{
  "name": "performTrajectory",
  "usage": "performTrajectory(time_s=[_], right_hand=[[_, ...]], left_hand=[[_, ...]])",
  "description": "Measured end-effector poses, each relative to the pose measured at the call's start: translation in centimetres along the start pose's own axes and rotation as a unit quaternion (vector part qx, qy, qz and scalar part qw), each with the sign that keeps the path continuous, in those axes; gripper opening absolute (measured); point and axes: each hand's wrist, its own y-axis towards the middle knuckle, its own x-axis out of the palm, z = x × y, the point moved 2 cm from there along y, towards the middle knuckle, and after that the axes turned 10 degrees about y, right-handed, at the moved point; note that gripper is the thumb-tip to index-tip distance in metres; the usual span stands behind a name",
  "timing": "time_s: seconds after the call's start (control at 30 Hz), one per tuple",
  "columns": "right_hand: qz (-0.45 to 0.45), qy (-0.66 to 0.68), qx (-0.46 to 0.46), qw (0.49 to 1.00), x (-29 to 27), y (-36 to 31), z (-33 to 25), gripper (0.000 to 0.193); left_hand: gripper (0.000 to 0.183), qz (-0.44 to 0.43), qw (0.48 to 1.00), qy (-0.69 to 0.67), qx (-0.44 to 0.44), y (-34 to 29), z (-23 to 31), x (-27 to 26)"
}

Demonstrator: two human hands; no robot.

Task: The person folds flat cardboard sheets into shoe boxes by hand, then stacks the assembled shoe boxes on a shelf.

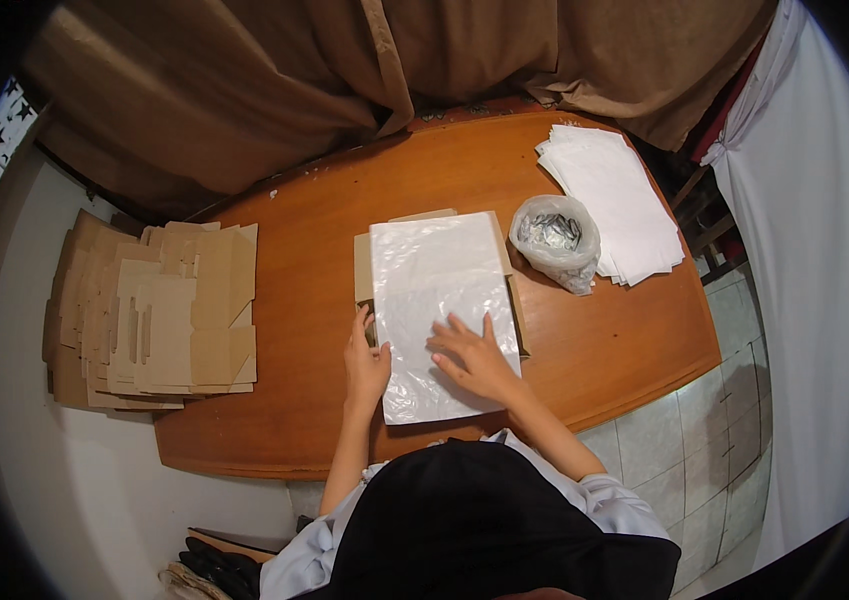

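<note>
A white plastic mailer-like sheet or bag (434,270) with a wrinkled, shiny surface lies in front of me, over an unfolded brown cardboard box (363,268) whose edges stick out on both sides and at the far end. My right hand (479,360) rests over the white plastic, its fingers spread. At the plastic's left edge is my left hand (367,362), fingers extended and thumb apart, beside the cardboard. Whether the fingertips press on the plastic or the box beneath, I cannot tell.
Flattened cardboard boxes (164,310) are stacked on the table's left end. A clear plastic bag (554,240) of small silvery pieces stands right of the plastic, beside a pile of white sheets (619,200). Brown curtains (244,90) hang behind the wooden table (294,430).
</note>
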Motion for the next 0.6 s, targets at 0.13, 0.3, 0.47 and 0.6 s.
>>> performTrajectory(time_s=[0.13,0.3,0.47,0.6], right_hand=[[-0.045,-0.179,0.032,0.982,-0.7,0.2,2.5,0.048],[-0.203,-0.213,0.166,0.941,-0.3,1.3,2.6,0.053],[-0.235,-0.187,0.250,0.920,0.8,1.3,3.1,0.056],[-0.242,-0.170,0.280,0.913,0.9,1.0,3.8,0.057]], left_hand=[[0.058,-0.011,0.960,0.265,0.092,-0.9,1.8,-1.4],[0.058,-0.155,0.888,0.370,0.226,0.7,2.7,-0.5],[0.069,-0.394,0.828,0.352,0.189,2.2,-2.5,3.0],[0.074,-0.498,0.776,0.357,0.148,2.9,-3.8,4.1]])
